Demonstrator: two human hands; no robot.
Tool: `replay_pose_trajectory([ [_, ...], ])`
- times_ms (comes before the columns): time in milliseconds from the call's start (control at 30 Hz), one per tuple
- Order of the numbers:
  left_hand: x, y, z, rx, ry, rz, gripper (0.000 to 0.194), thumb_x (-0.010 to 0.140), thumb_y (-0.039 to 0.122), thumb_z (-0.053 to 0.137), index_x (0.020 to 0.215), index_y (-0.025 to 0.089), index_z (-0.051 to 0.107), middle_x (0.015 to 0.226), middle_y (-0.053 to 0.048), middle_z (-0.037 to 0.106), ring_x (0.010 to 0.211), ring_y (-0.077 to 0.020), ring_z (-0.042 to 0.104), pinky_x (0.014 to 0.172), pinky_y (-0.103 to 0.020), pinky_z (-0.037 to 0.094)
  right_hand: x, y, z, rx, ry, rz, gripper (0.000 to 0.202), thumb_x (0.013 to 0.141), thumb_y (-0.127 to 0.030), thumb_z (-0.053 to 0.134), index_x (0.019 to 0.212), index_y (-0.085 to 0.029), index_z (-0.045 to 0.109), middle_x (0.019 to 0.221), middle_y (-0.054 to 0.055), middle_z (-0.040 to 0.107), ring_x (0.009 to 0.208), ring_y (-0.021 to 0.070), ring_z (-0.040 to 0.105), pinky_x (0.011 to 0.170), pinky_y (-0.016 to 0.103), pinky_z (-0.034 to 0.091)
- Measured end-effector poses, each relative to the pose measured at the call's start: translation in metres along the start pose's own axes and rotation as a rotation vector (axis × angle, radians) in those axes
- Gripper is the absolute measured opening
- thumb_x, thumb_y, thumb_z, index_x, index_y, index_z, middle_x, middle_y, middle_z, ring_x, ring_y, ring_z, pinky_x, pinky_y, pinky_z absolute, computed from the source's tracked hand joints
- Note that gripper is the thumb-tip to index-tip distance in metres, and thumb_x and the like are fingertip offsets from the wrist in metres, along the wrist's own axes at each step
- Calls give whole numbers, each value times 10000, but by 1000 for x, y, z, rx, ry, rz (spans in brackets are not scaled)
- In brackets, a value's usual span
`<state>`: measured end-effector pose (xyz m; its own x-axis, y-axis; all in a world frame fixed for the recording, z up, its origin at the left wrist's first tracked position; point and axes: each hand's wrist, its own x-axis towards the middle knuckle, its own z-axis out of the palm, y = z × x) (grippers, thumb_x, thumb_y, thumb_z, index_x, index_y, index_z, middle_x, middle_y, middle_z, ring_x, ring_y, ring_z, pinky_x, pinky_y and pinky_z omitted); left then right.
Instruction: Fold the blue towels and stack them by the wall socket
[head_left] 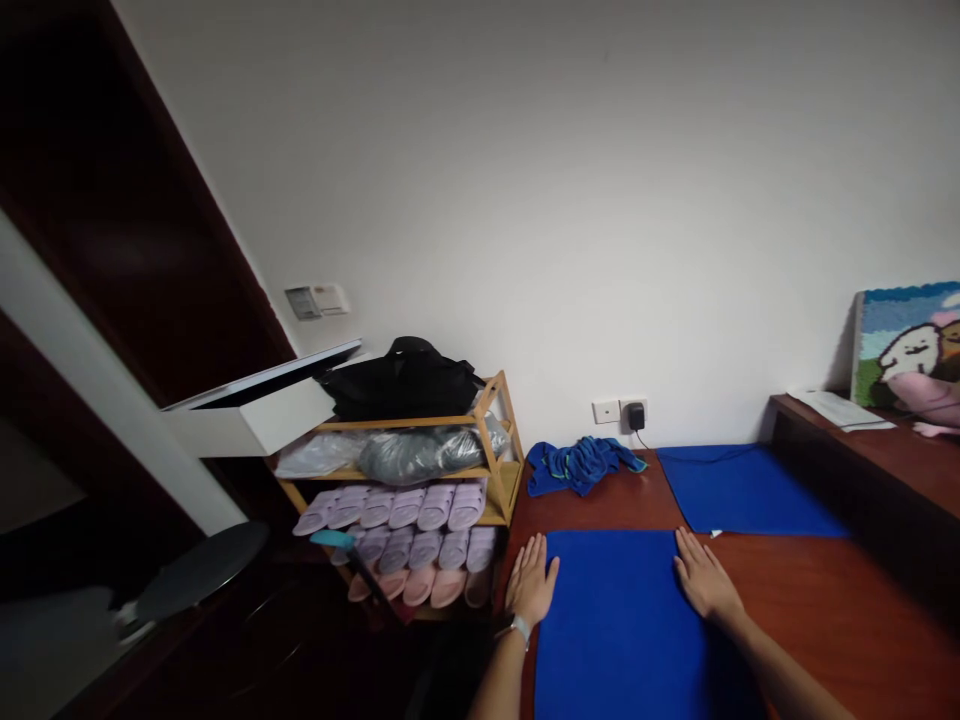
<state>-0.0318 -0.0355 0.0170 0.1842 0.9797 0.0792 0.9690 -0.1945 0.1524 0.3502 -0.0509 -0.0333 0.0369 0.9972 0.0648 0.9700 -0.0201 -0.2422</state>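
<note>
A blue towel (611, 620) lies flat on the reddish-brown wooden table (847, 610), its far edge straight. My left hand (531, 582) rests flat at the towel's left edge near the far corner, fingers stretched forward; a watch sits on that wrist. Along the right edge, my right hand (705, 575) lies flat with fingers extended, touching the cloth's far right corner. Neither hand grips anything. Beyond it and to the right is a second blue towel (750, 492), spread flat. A crumpled blue cloth (585, 463) with green trim is bunched near the wall.
Left of the table stands a wooden rack (491, 485) with several slippers (405, 508), a black bag (409, 380) and a white box (255, 415). A plug (636, 415) with a cord is in the wall socket. At right, a raised ledge (810, 430) holds papers and a picture.
</note>
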Motion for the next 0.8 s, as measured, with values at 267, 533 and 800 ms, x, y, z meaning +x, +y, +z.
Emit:
replay_pose_trajectory([
  [267,1,-1,2,-26,12,-3,699,1061,534,176,1628,162,346,1696,-76,329,1580,-227,258,1303,-429,233,-20,0,3,35,21,45,722,1019,-450,134,1639,-117,297,1713,60,260,1590,226,214,1294,451,206],
  [533,13,-10,-3,-47,8,-30,690,1066,516,200,1605,126,382,1675,-100,370,1555,-229,323,1282,-410,284,-39,-18,-9,19,-28,55,714,1030,-422,123,1637,-69,252,1718,78,222,1596,210,180,1305,416,162],
  [800,2,147,17,-136,100,269,626,1082,463,202,1617,185,368,1681,-62,373,1565,-238,306,1293,-458,289,-39,-23,-26,78,-59,57,695,1033,-395,157,1635,-57,231,1721,92,195,1600,210,169,1307,414,134],
])
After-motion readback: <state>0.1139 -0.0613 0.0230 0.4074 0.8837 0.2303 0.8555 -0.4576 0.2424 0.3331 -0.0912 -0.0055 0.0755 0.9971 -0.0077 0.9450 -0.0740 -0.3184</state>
